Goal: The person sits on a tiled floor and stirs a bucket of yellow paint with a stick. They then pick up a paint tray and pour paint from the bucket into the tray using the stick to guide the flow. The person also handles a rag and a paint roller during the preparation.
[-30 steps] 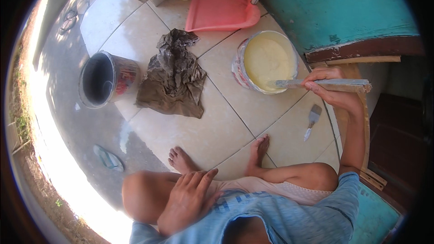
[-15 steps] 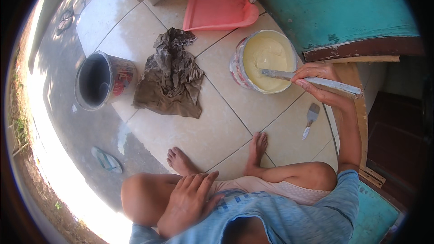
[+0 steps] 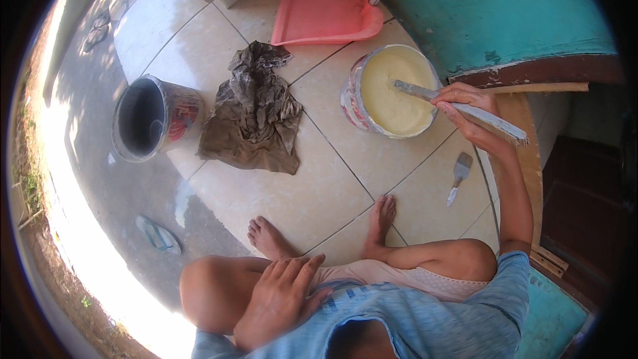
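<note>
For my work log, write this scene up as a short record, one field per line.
Right hand: grips a flat stick
Stick tip: in pale yellow mixture
Mixture container: bucket on the tiled floor
Left hand: lies over the left leg, nothing visible in it
Left of the mixture: crumpled brown cloth, then a second bucket, dark inside, contents unclear
Beyond the cloth: pink dustpan
Near the right foot: small flat tool, brush or scraper unclear
</note>
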Demonstrator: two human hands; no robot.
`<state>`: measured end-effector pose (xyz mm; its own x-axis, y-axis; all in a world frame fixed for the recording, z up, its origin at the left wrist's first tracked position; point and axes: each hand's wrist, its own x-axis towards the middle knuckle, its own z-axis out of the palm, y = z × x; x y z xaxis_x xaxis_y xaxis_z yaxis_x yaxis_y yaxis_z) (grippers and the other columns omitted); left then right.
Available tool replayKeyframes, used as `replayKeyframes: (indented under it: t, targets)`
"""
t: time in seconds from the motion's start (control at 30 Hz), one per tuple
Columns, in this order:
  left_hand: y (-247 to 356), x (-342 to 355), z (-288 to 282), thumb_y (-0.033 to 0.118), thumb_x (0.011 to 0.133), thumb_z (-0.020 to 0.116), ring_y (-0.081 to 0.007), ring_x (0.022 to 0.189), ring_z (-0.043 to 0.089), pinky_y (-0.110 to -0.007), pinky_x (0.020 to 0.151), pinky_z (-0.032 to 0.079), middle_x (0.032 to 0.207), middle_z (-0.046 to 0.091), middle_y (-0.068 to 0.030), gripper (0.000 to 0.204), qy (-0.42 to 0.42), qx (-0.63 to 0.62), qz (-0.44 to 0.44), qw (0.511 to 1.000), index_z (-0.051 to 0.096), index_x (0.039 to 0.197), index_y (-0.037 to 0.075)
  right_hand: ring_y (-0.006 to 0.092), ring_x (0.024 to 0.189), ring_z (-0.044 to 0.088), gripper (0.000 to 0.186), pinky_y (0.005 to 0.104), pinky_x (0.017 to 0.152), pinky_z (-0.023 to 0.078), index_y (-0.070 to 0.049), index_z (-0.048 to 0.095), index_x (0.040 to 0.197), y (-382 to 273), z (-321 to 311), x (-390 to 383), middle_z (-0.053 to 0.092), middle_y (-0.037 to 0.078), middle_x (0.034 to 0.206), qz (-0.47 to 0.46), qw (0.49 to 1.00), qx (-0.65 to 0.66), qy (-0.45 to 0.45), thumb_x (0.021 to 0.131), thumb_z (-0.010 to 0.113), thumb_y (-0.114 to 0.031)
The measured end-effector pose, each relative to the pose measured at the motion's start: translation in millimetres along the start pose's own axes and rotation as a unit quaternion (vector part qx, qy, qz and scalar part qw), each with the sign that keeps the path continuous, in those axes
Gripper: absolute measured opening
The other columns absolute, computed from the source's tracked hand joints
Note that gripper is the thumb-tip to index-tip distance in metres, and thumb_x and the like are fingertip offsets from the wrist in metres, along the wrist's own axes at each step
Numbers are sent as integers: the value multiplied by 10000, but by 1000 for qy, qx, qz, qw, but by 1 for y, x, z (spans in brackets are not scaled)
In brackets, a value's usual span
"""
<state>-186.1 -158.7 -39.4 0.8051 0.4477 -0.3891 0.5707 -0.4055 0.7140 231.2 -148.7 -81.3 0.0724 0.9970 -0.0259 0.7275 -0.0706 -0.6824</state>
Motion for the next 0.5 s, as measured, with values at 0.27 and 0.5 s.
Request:
replayKeyframes:
  t: [0.27, 0.5]
  targets:
    - [3, -1, 0, 346, 916, 694, -329, 1037, 629, -405, 927, 504, 1071, 647, -172, 553, 0, -3, -12, 1000, 562, 1343, 20, 166, 805, 648, 118, 308, 725, 528, 43, 748, 943, -11, -31, -10, 706, 110, 871, 92, 985, 30, -145, 909, 720, -66]
    - [2, -1, 1, 355, 917, 694, -330, 1044, 631, -406, 927, 504, 1077, 648, -174, 553, 3, -2, -14, 1000, 564, 1341, 24, 196, 725, 624, 141, 326, 676, 504, 30, 749, 944, -4, -16, 0, 694, 98, 829, 71, 994, -82, 3, 917, 717, -105]
